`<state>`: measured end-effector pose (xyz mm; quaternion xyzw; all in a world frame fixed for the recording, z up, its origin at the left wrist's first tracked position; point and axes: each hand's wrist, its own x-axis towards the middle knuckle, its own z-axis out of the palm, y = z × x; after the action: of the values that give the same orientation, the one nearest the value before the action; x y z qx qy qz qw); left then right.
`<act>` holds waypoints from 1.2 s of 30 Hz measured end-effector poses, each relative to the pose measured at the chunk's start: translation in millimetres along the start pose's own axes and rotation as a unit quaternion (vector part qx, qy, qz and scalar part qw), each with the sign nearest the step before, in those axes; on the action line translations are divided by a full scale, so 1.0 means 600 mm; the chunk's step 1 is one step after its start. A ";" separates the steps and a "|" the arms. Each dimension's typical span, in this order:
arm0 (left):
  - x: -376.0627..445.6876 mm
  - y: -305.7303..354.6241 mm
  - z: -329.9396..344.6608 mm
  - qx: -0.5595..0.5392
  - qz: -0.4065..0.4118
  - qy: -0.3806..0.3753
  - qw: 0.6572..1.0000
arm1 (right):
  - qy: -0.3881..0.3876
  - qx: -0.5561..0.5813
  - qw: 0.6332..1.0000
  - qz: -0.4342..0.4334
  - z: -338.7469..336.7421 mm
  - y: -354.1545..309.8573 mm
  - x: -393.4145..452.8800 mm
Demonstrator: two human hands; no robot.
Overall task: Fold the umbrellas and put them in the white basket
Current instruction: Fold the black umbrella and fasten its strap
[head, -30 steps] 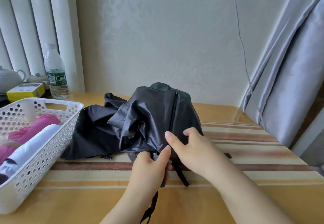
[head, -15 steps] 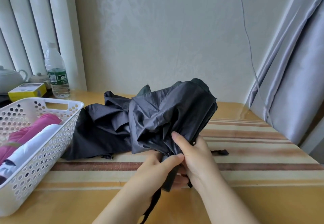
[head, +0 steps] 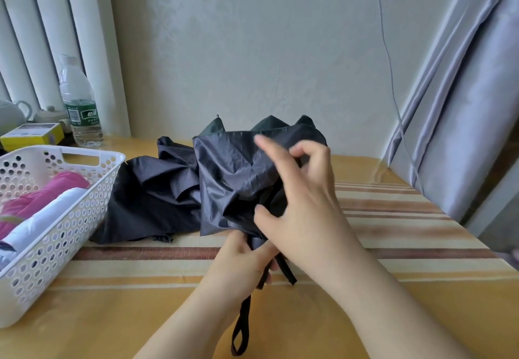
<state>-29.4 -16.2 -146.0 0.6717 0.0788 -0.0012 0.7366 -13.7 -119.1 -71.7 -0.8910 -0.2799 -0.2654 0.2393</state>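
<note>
Fingers point(head: 247, 249) of the left hand point(head: 238, 268) were curled tight round the gathered lower end of the black umbrella point(head: 238, 179), gripping it just above the worktop point(head: 393, 246), with the umbrella's wrist strap point(head: 241, 327) dangling below the fist in a loop. On the right hand point(head: 306, 212) the thumb pressed against the crumpled canopy while the middle and ring fingers curled into its upper folds near the far edge — the index finger stood out straight and blurred, touching nothing that could be made out. A short black closing tab point(head: 286, 270) hung from the bundle between the two hands. More loose black fabric point(head: 148, 198) lay spread on the worktop to the left, reaching up to the side of the white basket point(head: 70, 218); whether it belonged to the held umbrella or to another one could not be told. Inside the basket lay a folded pink umbrella point(head: 47, 193) and, just beside it, a folded white umbrella point(head: 47, 218). Behind the basket stood a water bottle point(head: 80, 106), a yellow box point(head: 31, 135) and a pale teapot point(head: 11, 114) — all well apart from the hands.
</note>
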 end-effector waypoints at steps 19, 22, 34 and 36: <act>0.010 0.008 -0.017 -0.040 -0.022 0.037 0.998 | -0.048 0.128 0.982 0.128 0.027 0.069 0.051; 0.008 0.003 -0.014 0.013 -0.001 0.051 0.999 | -0.017 0.074 0.991 0.106 0.021 0.057 0.052; -0.006 0.039 -0.022 -0.313 -0.041 -0.040 0.948 | 0.061 0.166 0.947 0.270 0.013 0.096 -0.040; -0.007 0.040 -0.024 -0.353 -0.045 -0.053 0.933 | 0.139 0.176 0.956 0.190 -0.004 0.084 -0.040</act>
<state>-32.7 -0.4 -123.2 0.3633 0.0649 -0.0415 0.9285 0.2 -166.1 -98.8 -0.8257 -0.1112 -0.2828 0.4752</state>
